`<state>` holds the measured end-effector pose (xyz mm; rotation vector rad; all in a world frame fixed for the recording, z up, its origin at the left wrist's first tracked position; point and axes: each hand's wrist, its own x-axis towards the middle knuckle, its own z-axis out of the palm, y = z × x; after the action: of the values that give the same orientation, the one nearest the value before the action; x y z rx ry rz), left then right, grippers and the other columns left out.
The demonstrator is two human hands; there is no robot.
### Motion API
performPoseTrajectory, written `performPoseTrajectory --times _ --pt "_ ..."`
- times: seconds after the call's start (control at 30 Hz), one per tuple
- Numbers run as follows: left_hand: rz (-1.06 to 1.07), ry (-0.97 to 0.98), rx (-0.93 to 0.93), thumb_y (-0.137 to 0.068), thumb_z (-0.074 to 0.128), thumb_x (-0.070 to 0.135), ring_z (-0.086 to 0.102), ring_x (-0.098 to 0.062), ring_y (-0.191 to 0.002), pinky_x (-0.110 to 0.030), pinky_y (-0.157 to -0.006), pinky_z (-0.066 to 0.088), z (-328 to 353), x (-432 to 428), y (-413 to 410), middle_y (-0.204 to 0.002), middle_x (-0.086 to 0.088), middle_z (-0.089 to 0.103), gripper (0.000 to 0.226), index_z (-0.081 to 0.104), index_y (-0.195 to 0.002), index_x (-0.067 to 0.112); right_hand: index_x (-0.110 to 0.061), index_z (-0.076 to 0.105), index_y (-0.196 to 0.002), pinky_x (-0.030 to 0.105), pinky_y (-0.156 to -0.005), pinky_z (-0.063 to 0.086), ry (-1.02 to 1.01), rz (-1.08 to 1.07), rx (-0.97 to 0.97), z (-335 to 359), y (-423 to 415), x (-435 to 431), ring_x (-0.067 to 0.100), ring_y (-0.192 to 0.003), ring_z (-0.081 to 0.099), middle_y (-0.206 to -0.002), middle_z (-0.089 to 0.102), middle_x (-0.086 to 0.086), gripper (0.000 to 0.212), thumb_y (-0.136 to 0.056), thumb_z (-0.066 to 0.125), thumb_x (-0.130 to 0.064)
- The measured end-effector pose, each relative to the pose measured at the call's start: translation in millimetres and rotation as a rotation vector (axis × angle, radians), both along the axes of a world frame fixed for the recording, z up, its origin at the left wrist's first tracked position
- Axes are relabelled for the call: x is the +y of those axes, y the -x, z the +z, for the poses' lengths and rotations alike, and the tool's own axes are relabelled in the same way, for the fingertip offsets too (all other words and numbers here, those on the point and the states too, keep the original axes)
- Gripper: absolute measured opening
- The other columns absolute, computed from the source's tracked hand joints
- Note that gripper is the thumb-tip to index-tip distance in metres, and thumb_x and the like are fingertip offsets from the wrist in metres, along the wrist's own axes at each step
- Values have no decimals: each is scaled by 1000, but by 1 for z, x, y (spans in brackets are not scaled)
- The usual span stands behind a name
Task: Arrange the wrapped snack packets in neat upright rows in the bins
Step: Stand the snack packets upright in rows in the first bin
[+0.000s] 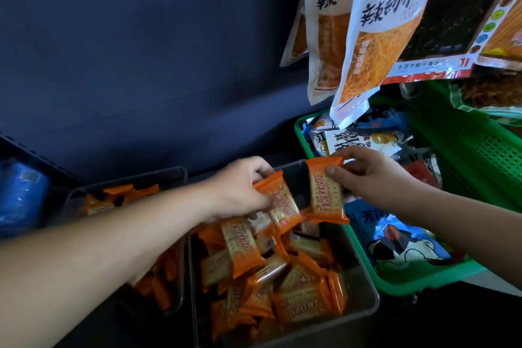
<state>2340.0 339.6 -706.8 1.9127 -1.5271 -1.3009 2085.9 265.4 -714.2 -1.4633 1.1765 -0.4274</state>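
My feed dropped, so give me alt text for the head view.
Both hands hold orange cracker packets, left hand and right hand, over a clear bin of jumbled packets. A second clear bin sits left, a green basket right.

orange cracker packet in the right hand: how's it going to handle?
The orange-wrapped cracker packet stays flat while pinched by the right hand, so probably stiff and light. Its glossy film probably slips. The cracker inside could snap if squeezed.

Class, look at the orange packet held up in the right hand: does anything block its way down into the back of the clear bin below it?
Nothing visible does. The right hand holds the packet above the bin's bare back end; loose packets fill the front.
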Motion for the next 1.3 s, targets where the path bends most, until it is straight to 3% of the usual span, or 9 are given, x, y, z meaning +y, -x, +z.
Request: performPoseTrajectory --times 0.1,0.2,0.37,0.53,0.73,0.83,1.03,1.2,1.3 --pt "185 43 156 -84 85 9 73 -23 -77 -33 -57 55 18 2 -8 -93 -8 80 33 65 -110 14 -20 63 -114 16 -54 52 -1 -35 -6 6 0 1 12 -68 76 -88 81 1 15 -100 67 -25" --pt "261 -25 299 -88 80 6 74 -26 -82 -31 -65 60 22 -3 -8 -104 -19 78 31 68 -115 13 -18 63 -113 12 -45 46 1 -77 -2 6 0 1 11 -61 73 -87 81 3 16 -99 67 -25" --pt "227 -59 386 -87 73 -5 76 -31 -101 -39 -77 64 25 -17 -3 -118 -20 71 37 73 -117 18 -20 63 -111 11 -45 45 -16 -87 20 4 -2 -4 20 -69 76 -89 81 4 16 -98 68 -29" --pt "292 3 514 -86 79 5 72 -25 -93 -41 -84 56 21 -15 -2 -107 -16 78 24 74 -107 13 -19 61 -112 14 -49 50 -68 -125 -10 0 -3 -10 16 -68 76 -91 81 5 19 -98 70 -28" --pt "253 42 348 -84 87 18 75 -24 -79 -35 -73 62 -3 -8 25 -89 -14 79 25 70 -98 6 -16 64 -116 48 -87 63 -133 -151 -207 -7 -13 -8 33 -98 76 -103 79 13 22 -97 69 -27" --pt "175 89 253 -88 84 27 74 -15 -78 -32 -71 63 -8 -6 31 -90 -8 79 21 72 -99 14 -19 64 -116 47 -87 62 -112 -132 -231 -6 -16 -5 31 -99 76 -106 78 12 23 -96 70 -28" --pt "-8 132 332 -104 64 30 65 -1 -122 -36 -110 51 -12 -9 38 -130 17 71 40 56 -143 35 -20 64 -114 47 -89 62 -131 -141 -255 -3 -16 -4 31 -97 75 -104 78 11 24 -94 70 -32" --pt "-87 184 321 -105 62 30 65 -1 -122 -35 -110 51 -15 -8 46 -132 14 70 42 52 -145 35 -19 62 -121 45 -88 61 -117 -6 -153 4 -9 -2 30 -96 77 -104 78 11 55 -76 85 -39" --pt "-221 173 243 -105 60 41 64 -2 -123 -33 -107 51 -24 -14 45 -134 16 68 42 51 -146 39 -25 63 -116 33 -78 62 -69 -61 -38 5 -3 -1 18 -84 78 -95 80 1 48 -77 90 -27"
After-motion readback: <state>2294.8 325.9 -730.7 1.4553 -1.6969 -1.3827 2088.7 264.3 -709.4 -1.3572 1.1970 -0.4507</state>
